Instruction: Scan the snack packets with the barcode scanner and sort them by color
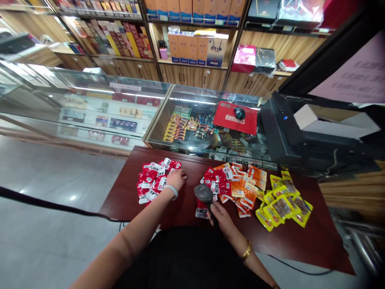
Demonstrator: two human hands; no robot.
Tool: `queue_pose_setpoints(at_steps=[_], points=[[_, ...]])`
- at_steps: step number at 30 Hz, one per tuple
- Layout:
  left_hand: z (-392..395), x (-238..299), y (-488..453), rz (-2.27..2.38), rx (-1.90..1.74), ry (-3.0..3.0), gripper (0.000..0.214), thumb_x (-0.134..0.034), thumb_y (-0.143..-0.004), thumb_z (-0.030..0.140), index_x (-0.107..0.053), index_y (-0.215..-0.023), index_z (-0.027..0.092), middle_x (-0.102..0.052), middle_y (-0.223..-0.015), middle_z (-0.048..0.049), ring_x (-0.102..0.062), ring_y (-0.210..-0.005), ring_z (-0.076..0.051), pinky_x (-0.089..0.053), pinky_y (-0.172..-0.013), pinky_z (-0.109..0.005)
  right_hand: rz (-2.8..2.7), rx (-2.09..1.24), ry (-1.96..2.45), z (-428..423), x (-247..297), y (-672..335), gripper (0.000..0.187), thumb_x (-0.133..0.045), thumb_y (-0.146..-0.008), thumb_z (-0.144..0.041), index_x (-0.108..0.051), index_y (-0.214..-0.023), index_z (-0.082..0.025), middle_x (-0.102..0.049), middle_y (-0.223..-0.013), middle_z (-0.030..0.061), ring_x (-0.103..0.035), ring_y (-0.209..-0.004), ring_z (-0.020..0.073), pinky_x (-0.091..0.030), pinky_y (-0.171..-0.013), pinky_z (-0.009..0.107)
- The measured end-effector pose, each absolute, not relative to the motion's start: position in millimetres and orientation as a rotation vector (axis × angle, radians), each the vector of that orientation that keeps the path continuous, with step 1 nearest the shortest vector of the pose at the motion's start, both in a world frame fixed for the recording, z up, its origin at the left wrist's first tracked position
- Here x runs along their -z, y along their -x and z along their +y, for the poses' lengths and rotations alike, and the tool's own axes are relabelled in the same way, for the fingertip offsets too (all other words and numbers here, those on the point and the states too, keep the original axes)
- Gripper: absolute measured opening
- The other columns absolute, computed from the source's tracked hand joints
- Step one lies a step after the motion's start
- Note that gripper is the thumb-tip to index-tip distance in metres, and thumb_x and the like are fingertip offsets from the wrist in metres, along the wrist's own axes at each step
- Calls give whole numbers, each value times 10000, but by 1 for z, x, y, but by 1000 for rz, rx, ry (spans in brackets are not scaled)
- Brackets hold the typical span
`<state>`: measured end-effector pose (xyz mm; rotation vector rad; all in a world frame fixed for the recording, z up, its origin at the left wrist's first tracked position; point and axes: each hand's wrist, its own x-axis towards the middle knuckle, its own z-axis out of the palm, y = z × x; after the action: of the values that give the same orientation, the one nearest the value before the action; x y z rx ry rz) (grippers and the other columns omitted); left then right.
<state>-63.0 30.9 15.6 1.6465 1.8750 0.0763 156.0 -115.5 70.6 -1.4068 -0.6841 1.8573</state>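
Nearest, the right hand (pixel 223 218) is wrapped around the grip of a black scanner (pixel 203 193), whose head covers part of a single red packet (pixel 201 212) on the table (pixel 120 200). The left hand (pixel 177 179), fingers curled, is by the left red heap (pixel 150 182) — whether it grips anything, I cannot tell. Work looks partway: red packets lie in two heaps, while the orange packets (pixel 248 192) and yellow packets (pixel 279 208) seem not yet dealt with. Beyond — a glass counter with a red mat (pixel 222 120).

The right grip (pixel 221 216) holds a black scanner (pixel 203 193); from it, yellow packets (pixel 279 208) lie at three o'clock, the left grip (pixel 177 179) at ten, near red packets (pixel 148 175).
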Motion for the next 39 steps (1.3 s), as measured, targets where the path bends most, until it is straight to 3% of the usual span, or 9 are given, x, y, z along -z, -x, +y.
queue_pose_setpoints(at_steps=[3, 7, 11, 16, 19, 26, 29, 33, 39], points=[[39, -20, 92, 2073, 189, -1832, 485, -656, -736, 320, -565, -1200, 210, -529, -1270, -173, -440, -1212, -367, -344, -975, -499, -696, -1876, 1394, -117, -68, -155, 475, -654, -732, -633, -608, -904, -193, -539, -575, -46, -427, -447, 92, -323, -446, 216], [45, -20, 104, 2183, 332, -1799, 638, -708, -672, 444, -537, -1196, 122, -493, -1281, -230, -415, -1209, -383, -330, -965, -472, -695, -1882, 1394, -118, -66, -156, 497, -644, -748, -625, -611, -997, -196, -533, -580, -49, -430, -450, 95, -335, -457, 221], [42, -22, 110, 2120, 409, -1779, 643, -695, -662, 533, -561, -1142, 126, -532, -1236, -220, -420, -1198, -379, -315, -964, -465, -700, -1859, 1398, -120, -66, -159, 502, -636, -760, -619, -608, -1021, -191, -537, -596, -43, -432, -459, 93, -341, -451, 216], [29, -29, 123, 1980, 541, -1883, 688, -807, -539, 402, -579, -1148, 175, -492, -1288, -198, -392, -1217, -385, -300, -971, -482, -670, -1847, 1392, -123, -69, -161, 480, -642, -760, -612, -609, -989, -191, -544, -601, -41, -425, -461, 89, -333, -452, 212], [24, -30, 127, 1899, 560, -1957, 621, -799, -546, 377, -615, -1119, 227, -481, -1309, -166, -385, -1223, -376, -311, -963, -471, -664, -1854, 1379, -124, -69, -161, 481, -647, -752, -617, -605, -972, -191, -541, -593, -43, -424, -457, 88, -330, -451, 210], [27, -40, 125, 1862, 297, -1952, 253, -649, -743, 389, -662, -961, 260, -664, -1053, -89, -513, -1103, -291, -338, -915, -396, -662, -1853, 1386, -122, -66, -161, 508, -656, -731, -631, -600, -977, -190, -530, -576, -50, -423, -447, 88, -329, -443, 210], [30, -42, 113, 1894, 145, -1768, 285, -587, -790, 472, -633, -904, 216, -679, -847, -60, -602, -873, -223, -383, -775, -307, -694, -1832, 1375, -122, -68, -161, 485, -638, -747, -629, -591, -949, -190, -530, -577, -50, -416, -446, 89, -325, -448, 217], [27, -36, 81, 1702, -70, -1603, 313, -600, -771, 501, -585, -772, 188, -604, -657, 4, -547, -608, -137, -345, -594, -239, -744, -1785, 1338, -118, -75, -161, 457, -603, -777, -629, -582, -934, -201, -530, -583, -51, -409, -455, 98, -329, -475, 234], [14, -32, 44, 1588, -187, -1616, 241, -637, -735, 422, -584, -734, 187, -578, -625, 22, -528, -613, -130, -344, -594, -231, -686, -1739, 1321, -112, -79, -164, 436, -601, -782, -630, -559, -877, -207, -505, -580, -60, -389, -461, 94, -319, -480, 230]])
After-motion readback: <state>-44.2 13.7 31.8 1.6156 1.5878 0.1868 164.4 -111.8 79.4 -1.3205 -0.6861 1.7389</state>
